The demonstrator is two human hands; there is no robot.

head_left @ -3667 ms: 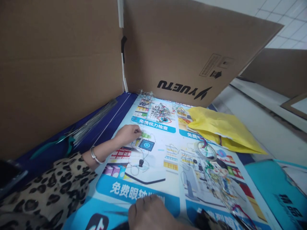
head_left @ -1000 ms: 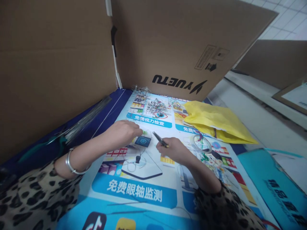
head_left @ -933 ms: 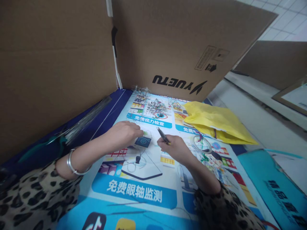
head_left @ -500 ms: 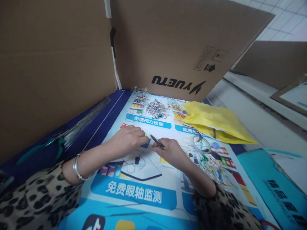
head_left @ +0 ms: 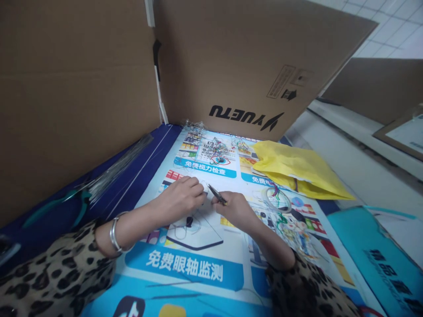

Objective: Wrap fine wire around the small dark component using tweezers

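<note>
My left hand (head_left: 185,196), a silver bangle at its wrist, is closed in a pinch above the printed poster sheet (head_left: 231,277). A thin, faint wire (head_left: 205,182) arcs up by its fingertips; what lies between the fingers is hidden. Just to the right, my right hand (head_left: 235,209) is closed around a slim, pointed metal tool (head_left: 216,193), its tip aimed up and left toward the left fingertips. The tool's handle is hidden in the palm, so I cannot tell its exact kind. A small gap separates the two hands.
Cardboard panels (head_left: 231,57) stand behind and left. Tangled wires (head_left: 216,147) lie at the back, a yellow pouch (head_left: 297,169) and a tape roll (head_left: 277,199) to the right. Left are a bundle of straight wires (head_left: 119,167) and a teal-handled tool (head_left: 82,207). A teal box (head_left: 373,246) sits right.
My left hand and forearm have shifted slightly right and down, with the fingers turned lower beside the tool tip. My right hand has barely moved and keeps its grip on the tool.
</note>
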